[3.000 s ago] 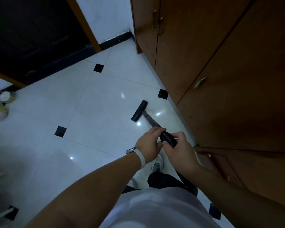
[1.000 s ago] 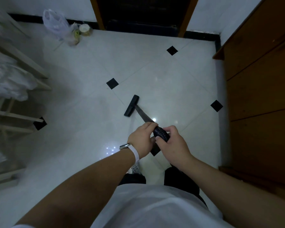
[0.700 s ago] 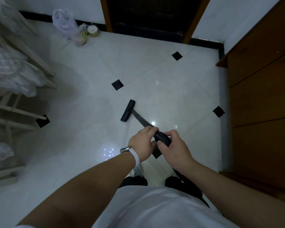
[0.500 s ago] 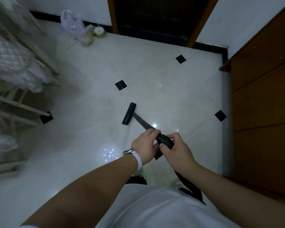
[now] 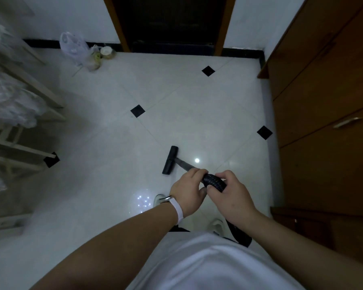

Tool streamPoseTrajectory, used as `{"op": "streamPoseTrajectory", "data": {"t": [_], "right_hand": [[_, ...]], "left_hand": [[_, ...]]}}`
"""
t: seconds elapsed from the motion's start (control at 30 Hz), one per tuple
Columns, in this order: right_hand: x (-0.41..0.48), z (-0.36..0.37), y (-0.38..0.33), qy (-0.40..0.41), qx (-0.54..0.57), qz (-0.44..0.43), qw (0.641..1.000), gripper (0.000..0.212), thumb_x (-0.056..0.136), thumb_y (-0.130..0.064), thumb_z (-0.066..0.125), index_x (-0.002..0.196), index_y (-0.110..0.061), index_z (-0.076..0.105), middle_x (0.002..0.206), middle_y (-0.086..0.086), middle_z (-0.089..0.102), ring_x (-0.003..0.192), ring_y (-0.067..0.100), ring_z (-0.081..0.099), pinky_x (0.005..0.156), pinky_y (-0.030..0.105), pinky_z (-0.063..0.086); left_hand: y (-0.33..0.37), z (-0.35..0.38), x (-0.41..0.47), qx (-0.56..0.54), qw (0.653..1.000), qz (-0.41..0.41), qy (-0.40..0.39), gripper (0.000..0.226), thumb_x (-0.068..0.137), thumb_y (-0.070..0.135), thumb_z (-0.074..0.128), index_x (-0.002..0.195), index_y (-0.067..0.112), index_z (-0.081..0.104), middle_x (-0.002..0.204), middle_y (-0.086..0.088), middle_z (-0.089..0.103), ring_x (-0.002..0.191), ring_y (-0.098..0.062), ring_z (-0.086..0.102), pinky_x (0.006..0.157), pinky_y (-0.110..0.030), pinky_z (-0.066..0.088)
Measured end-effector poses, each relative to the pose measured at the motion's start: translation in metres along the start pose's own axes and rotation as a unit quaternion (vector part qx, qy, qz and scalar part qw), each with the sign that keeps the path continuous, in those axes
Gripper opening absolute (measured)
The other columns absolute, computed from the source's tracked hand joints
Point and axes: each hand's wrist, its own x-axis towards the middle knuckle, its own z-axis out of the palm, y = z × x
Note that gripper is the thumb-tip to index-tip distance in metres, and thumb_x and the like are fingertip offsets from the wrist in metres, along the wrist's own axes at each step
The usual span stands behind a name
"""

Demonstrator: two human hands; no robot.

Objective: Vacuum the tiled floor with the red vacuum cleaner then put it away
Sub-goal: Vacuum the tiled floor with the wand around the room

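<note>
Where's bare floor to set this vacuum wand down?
Bare: white tiled floor between the black vacuum floor head, the dark doorway and the brown wooden cabinets. Crowded: far-left corner, with a clear plastic bag and jars near the pale wooden rack.

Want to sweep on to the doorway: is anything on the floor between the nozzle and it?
Nothing visible: bare tiles run from the nozzle to the doorway. A bag and containers sit by the wall left of it, off the path.
</note>
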Motion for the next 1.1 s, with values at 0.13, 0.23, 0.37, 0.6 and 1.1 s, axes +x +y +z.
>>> {"op": "streamPoseTrajectory", "data": {"t": [0.13,0.23,0.37,0.6,1.1], "right_hand": [[-0.023,-0.036,0.042,0.001,0.002,-0.003,1.000,0.029,0.083,-0.035,0.065,0.107,-0.031,0.050,0.086,-0.007,0.064,0.074,0.014,0.063,0.071,0.038,0.054],[-0.037,-0.059,0.072,0.006,0.003,0.004,1.000,0.029,0.082,-0.035,0.065,0.106,-0.033,0.049,0.085,-0.007,0.063,0.072,0.015,0.063,0.070,0.039,0.054],[-0.052,-0.084,0.107,0.018,0.010,0.015,1.000,0.027,0.082,-0.034,0.066,0.104,-0.033,0.050,0.080,-0.006,0.063,0.067,0.016,0.062,0.063,0.035,0.052],[-0.069,-0.111,0.148,0.018,0.038,0.017,0.999,0.026,0.083,-0.031,0.067,0.103,-0.032,0.051,0.079,-0.004,0.064,0.066,0.017,0.063,0.063,0.039,0.053],[-0.072,-0.083,0.144,-0.031,0.022,0.001,0.999,0.024,0.083,-0.037,0.064,0.102,-0.037,0.048,0.079,-0.002,0.065,0.062,0.021,0.063,0.060,0.039,0.053]], "left_hand": [[0.043,0.037,-0.013,0.005,1.000,0.013,-0.009,0.047,0.084,0.023,0.059,0.129,0.023,0.049,0.128,0.004,0.053,0.108,-0.018,0.055,0.080,-0.035,0.050],[0.071,0.065,-0.019,0.010,1.000,0.020,-0.018,0.047,0.085,0.023,0.059,0.130,0.023,0.048,0.130,0.006,0.051,0.110,-0.015,0.053,0.080,-0.030,0.048],[0.102,0.096,-0.026,0.008,0.999,0.031,-0.028,0.047,0.086,0.022,0.059,0.131,0.022,0.048,0.131,0.004,0.051,0.112,-0.016,0.053,0.081,-0.032,0.049],[0.137,0.126,-0.033,0.012,0.998,0.041,-0.056,0.045,0.085,0.022,0.059,0.129,0.022,0.049,0.128,0.003,0.051,0.108,-0.018,0.054,0.079,-0.033,0.049],[0.110,0.114,-0.058,0.029,0.998,0.001,-0.049,0.043,0.082,0.024,0.058,0.125,0.025,0.049,0.125,0.006,0.051,0.106,-0.017,0.054,0.078,-0.036,0.051]]}}
